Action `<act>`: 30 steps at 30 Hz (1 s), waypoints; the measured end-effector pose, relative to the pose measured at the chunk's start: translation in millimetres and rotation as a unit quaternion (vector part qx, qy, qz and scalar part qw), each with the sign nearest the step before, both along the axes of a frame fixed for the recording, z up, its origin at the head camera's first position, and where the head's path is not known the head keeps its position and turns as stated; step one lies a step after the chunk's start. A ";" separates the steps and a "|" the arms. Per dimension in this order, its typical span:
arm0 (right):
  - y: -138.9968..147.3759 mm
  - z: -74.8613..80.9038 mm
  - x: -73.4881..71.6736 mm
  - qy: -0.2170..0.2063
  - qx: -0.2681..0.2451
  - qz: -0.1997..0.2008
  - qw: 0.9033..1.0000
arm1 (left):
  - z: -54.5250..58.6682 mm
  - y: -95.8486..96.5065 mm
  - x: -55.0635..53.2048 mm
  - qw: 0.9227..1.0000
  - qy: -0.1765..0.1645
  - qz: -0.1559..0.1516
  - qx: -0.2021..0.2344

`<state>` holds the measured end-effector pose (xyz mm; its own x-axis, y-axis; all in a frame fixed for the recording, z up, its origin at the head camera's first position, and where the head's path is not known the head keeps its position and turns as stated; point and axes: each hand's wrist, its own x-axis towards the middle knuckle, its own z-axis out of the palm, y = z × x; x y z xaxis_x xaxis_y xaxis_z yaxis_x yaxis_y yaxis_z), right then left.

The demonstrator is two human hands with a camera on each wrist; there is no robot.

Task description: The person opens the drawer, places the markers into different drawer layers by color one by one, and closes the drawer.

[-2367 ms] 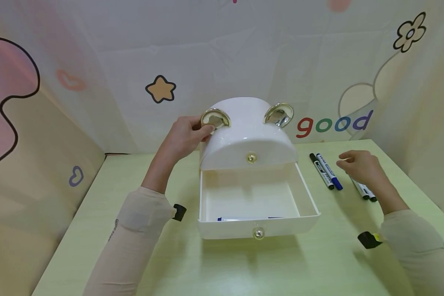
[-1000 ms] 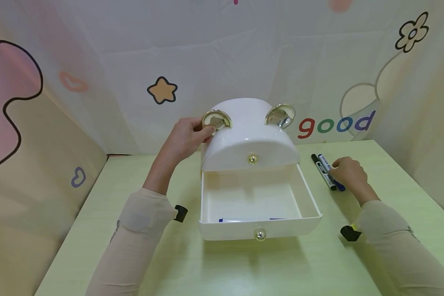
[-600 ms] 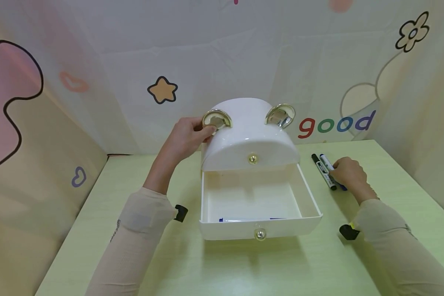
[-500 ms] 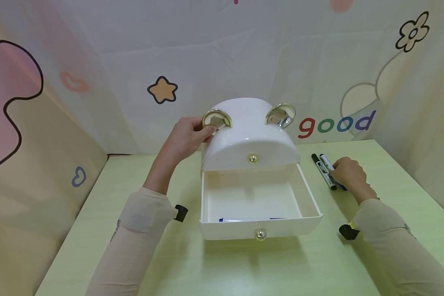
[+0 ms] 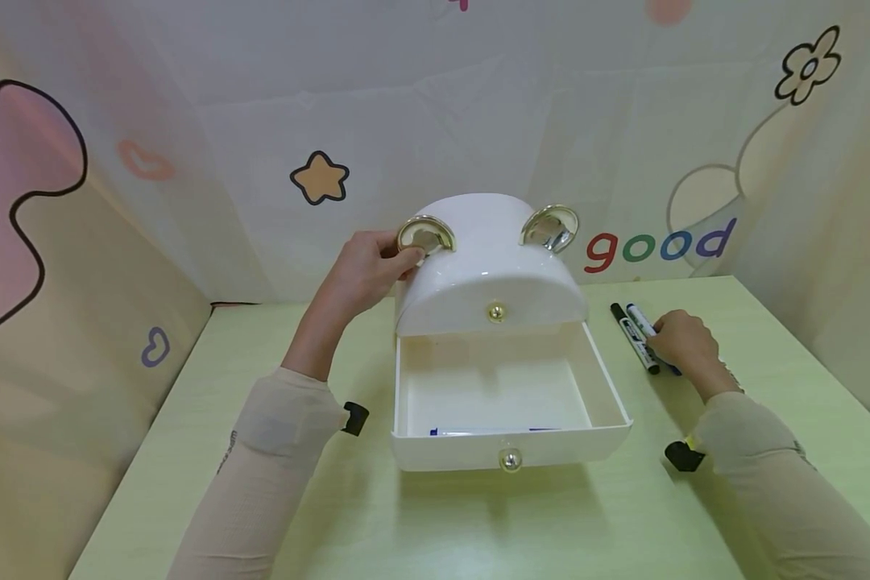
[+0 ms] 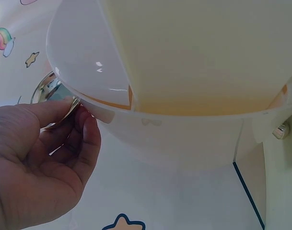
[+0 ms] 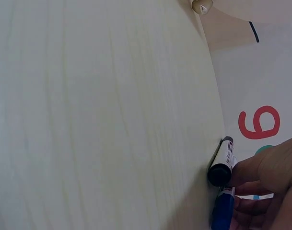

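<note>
A white storage box [image 5: 489, 278] with gold ears stands mid-table, its lower drawer [image 5: 507, 447] pulled out. My left hand [image 5: 366, 270] pinches the box's left gold ear [image 5: 426, 234] between thumb and fingers; the left wrist view shows this hand [image 6: 45, 158] at the box's edge. Inside the drawer, near its front wall, lies a blue-tipped pen [image 5: 471, 432]. To the right of the box, my right hand [image 5: 685, 342] pinches a white and blue marker [image 5: 640, 318] low over the table. A black and white marker [image 5: 634, 338] lies alongside; in the right wrist view the blue cap [image 7: 223, 211] shows below the fingers.
More markers lie behind my right wrist, mostly hidden, with a sliver of one [image 5: 731, 372] showing. A second small drawer knob [image 5: 496, 312] sits on the box's upper front. A printed curtain [image 5: 442, 121] rises behind the table [image 5: 319, 515].
My right hand has moved left from above the right-hand markers and taken hold of the blue-capped marker, which has shifted slightly. The left hand keeps its grip on the ear.
</note>
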<state>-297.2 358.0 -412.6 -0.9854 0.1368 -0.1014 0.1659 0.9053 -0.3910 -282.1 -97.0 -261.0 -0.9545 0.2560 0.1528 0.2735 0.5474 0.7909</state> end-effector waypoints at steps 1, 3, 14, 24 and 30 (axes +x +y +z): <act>0.5 0.0 0.3 -0.001 0.000 -0.002 1.000 | -0.1 0.1 -0.1 1.000 0.000 0.001 0.000; 1.4 0.2 1.1 -0.004 0.000 -0.004 1.000 | -0.3 0.3 -0.2 1.000 0.001 0.000 0.001; 8.5 10.3 6.9 -0.001 -0.001 -0.003 1.000 | 0.5 0.1 0.2 1.000 -0.006 0.003 -0.003; 9.7 25.1 17.3 0.022 0.004 0.008 1.000 | -0.2 -0.2 -0.9 1.000 -0.010 -0.001 0.000; 7.3 34.9 23.1 0.027 0.005 0.009 1.000 | 0.3 0.4 -0.1 1.000 -0.012 -0.001 0.001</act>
